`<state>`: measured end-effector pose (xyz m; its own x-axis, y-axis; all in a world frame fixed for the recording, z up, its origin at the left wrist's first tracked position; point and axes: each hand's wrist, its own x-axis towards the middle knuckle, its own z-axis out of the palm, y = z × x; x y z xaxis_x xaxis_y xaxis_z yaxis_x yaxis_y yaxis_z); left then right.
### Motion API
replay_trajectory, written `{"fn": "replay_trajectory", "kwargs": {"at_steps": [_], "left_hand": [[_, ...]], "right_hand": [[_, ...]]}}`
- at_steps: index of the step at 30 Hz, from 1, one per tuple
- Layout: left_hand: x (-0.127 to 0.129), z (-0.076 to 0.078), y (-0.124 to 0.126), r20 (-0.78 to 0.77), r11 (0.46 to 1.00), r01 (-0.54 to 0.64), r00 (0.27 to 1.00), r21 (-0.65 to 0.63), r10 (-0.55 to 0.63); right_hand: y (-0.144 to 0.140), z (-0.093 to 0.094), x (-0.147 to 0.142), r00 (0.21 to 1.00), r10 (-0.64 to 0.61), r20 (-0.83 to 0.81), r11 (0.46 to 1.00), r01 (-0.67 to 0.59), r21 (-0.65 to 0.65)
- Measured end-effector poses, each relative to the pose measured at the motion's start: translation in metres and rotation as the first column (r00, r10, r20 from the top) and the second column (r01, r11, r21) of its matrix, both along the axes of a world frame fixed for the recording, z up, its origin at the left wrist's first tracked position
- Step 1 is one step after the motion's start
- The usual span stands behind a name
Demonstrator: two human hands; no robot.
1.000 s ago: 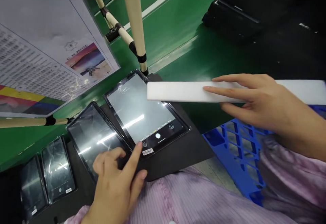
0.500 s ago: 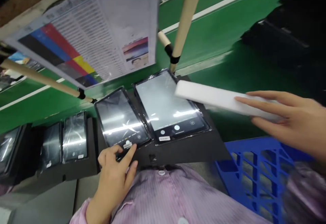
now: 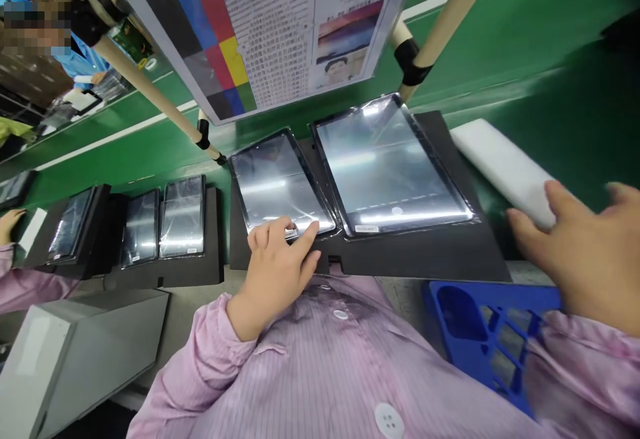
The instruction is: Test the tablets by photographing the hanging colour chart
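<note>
green conveyor surface [image 3: 510,46], black foam tablet holder [image 3: 425,259] near centre, smaller black holders [image 3: 165,269] left, white foam strip [image 3: 505,169] right

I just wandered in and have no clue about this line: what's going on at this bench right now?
A person in a pink striped shirt sits at a green bench with two tablets propped side by side on a black stand. The left hand has its fingertips on the bottom edge of the smaller tablet. The right hand rests on a white foam block lying on the bench beside the bigger tablet. A colour chart hangs above, and a blue crate sits by the person's lap.
</note>
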<state>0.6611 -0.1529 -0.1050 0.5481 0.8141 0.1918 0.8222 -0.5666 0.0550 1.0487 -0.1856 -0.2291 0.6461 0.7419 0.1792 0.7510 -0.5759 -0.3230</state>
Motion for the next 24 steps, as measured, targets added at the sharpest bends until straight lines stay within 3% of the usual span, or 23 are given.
{"fn": "replay_trajectory", "kwargs": {"at_steps": [2, 4, 6, 8, 10, 13, 16, 18, 21, 24], "left_hand": [[0.0, -0.002, 0.004, -0.023, 1.0, 0.005, 1.0, -0.005, -0.005], [-0.008, -0.004, 0.007, -0.027, 1.0, -0.02, 0.999, 0.001, 0.02], [-0.024, -0.007, 0.014, -0.01, 0.996, -0.086, 0.996, 0.012, 0.086], [-0.043, -0.012, 0.024, 0.027, 0.98, -0.197, 0.98, -0.022, 0.198], [-0.061, -0.019, 0.034, 0.072, 0.948, -0.285, 0.952, -0.141, 0.296], [-0.085, -0.028, 0.047, 0.198, 0.887, -0.31, 0.899, -0.342, 0.391], [-0.106, -0.031, 0.056, 0.354, 0.792, -0.331, 0.758, -0.513, 0.547], [-0.118, -0.03, 0.063, 0.4, 0.732, -0.324, 0.671, -0.599, 0.624], [-0.126, -0.023, 0.072, 0.53, 0.725, -0.191, 0.565, -0.662, 0.632], [-0.114, -0.014, 0.079, 0.665, 0.679, 0.045, 0.259, -0.733, 0.701]], "right_hand": [[0.007, 0.019, -0.017, 0.992, -0.011, -0.126, 0.991, 0.028, 0.134], [0.014, 0.041, -0.034, 0.926, 0.149, -0.346, 0.968, -0.065, 0.244], [0.021, 0.061, -0.049, 0.728, 0.281, -0.625, 0.95, -0.12, 0.288], [0.027, 0.074, -0.059, 0.588, 0.354, -0.727, 0.935, -0.232, 0.267], [0.033, 0.079, -0.066, 0.588, 0.361, -0.724, 0.931, -0.265, 0.249], [0.04, 0.074, -0.068, 0.647, 0.345, -0.68, 0.939, -0.246, 0.242], [0.042, 0.07, -0.067, 0.682, 0.343, -0.646, 0.939, -0.241, 0.244], [0.042, 0.071, -0.066, 0.646, 0.346, -0.68, 0.937, -0.209, 0.279], [0.039, 0.08, -0.07, 0.625, 0.342, -0.702, 0.916, -0.053, 0.399], [0.036, 0.09, -0.085, 0.669, 0.367, -0.646, 0.844, 0.053, 0.534]]}}
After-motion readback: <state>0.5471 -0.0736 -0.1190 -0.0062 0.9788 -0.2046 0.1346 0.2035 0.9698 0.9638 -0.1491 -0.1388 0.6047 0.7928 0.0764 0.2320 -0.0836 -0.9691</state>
